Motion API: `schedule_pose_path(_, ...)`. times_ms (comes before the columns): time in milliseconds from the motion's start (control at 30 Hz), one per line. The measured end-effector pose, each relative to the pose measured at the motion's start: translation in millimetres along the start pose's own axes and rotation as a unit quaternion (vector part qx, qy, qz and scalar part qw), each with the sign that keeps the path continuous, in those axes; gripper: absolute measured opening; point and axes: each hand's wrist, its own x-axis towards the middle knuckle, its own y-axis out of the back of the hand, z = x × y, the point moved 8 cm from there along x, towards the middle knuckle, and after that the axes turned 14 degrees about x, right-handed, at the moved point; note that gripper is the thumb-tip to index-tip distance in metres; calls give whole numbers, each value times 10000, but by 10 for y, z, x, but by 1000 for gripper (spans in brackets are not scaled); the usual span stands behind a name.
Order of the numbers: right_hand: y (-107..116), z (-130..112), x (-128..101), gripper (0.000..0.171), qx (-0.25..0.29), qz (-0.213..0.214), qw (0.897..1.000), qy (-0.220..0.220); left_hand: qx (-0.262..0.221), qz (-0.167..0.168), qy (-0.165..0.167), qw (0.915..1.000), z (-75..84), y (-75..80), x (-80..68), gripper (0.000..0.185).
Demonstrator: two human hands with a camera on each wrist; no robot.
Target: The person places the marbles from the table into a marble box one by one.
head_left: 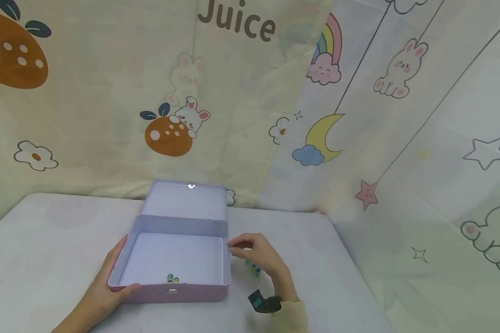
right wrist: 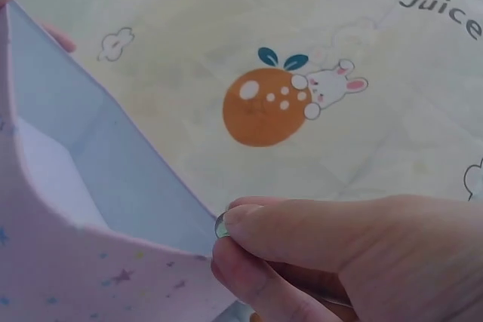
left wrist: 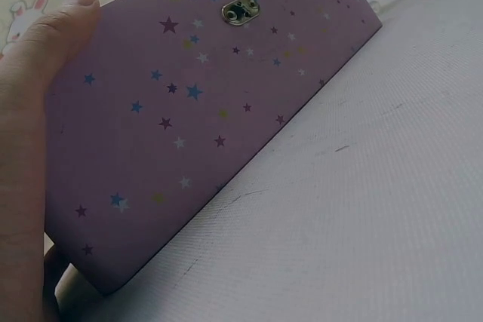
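At the right wall of the open tin box, the right hand is pinching a small glass marble between thumb and forefinger, and the marble is sitting right at the top edge of that wall, touching it or just beside it; the right wrist view does not settle which. The box interior is lying to the left of the fingers, so the path inward is crossing the wall's rim only. The box's long axis is running left to right across the counter, with the hinged lid standing open at the far side, tilted back toward the printed curtain. One or two marbles in the box are resting near the front wall, close to the clasp; the rest of the floor is showing bare. A small cluster of loose marbles is lying on the counter under and just behind the right hand, just beside the box. The left hand is gripping the box's front left corner, thumb curled over the starred front face and fingers along the left wall, so the right hand is the nearer one to the marbles. The counter's right edge is well apart from the hand.
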Motion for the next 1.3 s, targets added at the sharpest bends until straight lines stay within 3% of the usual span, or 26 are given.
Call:
schedule_pose_path(267,-121,-340,-79,20,-215,-38,9997,124,12,19,-57,10000,-5,-2,0,106)
schedule_pose_path(600,-235,-132,111,20,-134,179,9997,132,99,93,-53,9999,-6,105,-13,107)
schedule_pose_path(900,-329,-130,98,16,-576,229,9979,200,-111,-164,266,9994,-38,-6,21,107)
schedule_pose_path(1100,-422,-234,211,12,-1153,-208,9930,132,-185,-106,220,9995,-42,3,30,107)
schedule_pose_path(1300,-628,-277,390,10,-1820,-1006,9781,5,-214,-97,282,9993,-73,15,28,107)
